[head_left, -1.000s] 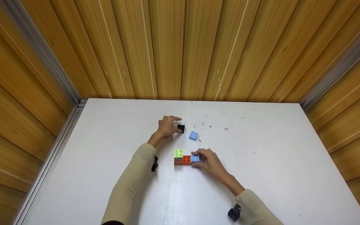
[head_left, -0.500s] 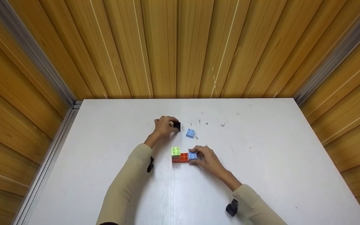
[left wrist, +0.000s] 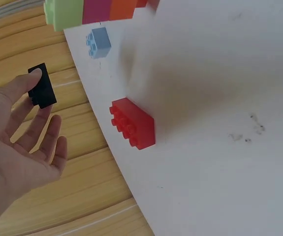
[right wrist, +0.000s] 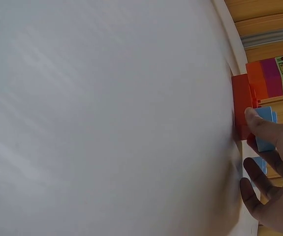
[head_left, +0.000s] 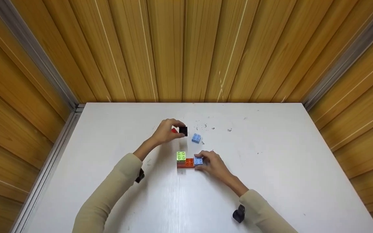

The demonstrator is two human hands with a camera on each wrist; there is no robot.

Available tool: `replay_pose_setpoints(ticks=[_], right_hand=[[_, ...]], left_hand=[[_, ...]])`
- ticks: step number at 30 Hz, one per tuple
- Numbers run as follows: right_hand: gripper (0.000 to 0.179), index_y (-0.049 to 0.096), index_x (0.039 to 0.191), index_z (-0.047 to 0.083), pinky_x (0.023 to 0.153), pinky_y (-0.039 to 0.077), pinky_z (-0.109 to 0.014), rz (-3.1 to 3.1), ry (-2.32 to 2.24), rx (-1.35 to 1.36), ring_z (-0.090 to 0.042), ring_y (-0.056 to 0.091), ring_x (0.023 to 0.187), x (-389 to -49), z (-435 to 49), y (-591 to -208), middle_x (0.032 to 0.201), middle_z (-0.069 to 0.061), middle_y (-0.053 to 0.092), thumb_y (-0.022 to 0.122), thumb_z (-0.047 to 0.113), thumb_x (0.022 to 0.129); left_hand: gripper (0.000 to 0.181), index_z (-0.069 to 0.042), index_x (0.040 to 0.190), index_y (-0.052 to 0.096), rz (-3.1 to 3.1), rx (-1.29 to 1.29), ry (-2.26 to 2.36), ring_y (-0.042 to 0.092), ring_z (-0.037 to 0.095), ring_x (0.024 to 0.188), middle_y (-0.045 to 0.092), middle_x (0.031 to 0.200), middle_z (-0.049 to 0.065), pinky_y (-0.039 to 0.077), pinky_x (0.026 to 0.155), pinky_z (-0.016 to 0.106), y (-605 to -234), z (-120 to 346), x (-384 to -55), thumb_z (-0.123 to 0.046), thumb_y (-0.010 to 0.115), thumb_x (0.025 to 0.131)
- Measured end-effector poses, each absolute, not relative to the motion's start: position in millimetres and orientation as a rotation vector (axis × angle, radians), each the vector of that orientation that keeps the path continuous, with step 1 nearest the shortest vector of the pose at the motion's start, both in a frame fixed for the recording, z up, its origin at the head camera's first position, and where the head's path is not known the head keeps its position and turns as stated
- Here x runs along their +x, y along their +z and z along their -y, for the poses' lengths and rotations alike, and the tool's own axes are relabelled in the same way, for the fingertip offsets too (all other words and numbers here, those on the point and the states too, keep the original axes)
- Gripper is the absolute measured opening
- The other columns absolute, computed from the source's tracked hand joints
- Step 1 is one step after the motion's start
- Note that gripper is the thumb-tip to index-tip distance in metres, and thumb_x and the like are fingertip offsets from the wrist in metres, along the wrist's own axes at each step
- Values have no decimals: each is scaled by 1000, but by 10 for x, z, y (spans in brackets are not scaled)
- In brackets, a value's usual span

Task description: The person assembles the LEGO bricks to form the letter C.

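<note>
My left hand (head_left: 165, 131) pinches a black toy building brick (head_left: 183, 131) between thumb and fingers, raised off the table. Beneath it in the left wrist view lies a loose red brick (left wrist: 134, 123), mostly covered by the hand from above. My right hand (head_left: 215, 165) grips a blue brick (head_left: 198, 160) seated on the right end of a long red brick (head_left: 189, 162). On that brick's left end stands a stack: an orange brick (right wrist: 257, 81) below, a purple brick (right wrist: 270, 76), then a light green brick (head_left: 181, 156) with a printed picture on its side.
Another blue brick (head_left: 196, 138) lies studs-up on the white table (head_left: 270, 181), just behind the built bricks. Dark scuff marks (head_left: 229, 130) dot the surface. Wood-look panel walls (head_left: 199, 51) close in the back and both sides.
My left hand has closed its fingers around the black brick and lifted it, the forearm swinging left. The red brick beneath has come into sight. My right hand keeps its hold.
</note>
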State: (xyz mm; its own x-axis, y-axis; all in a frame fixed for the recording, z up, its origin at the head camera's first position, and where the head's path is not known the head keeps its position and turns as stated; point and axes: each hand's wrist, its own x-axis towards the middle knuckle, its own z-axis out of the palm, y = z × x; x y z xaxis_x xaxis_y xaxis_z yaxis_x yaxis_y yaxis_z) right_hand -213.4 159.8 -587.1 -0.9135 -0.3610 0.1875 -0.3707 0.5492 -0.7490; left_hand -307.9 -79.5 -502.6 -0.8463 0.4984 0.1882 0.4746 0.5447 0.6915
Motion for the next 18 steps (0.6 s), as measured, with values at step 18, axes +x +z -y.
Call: replay_pose_setpoints(ticks=[18], right_hand=[[34, 73, 108, 9, 87, 48, -32, 2733, 1367, 669, -23, 63, 94, -2135, -1596, -5889, 112, -9, 77, 86, 13, 78]], left_hand=[[38, 1, 118, 73, -2578, 1003, 1189, 64, 31, 102, 75, 107, 15, 51, 88, 50, -4953, 1037, -2416, -14, 84, 84]])
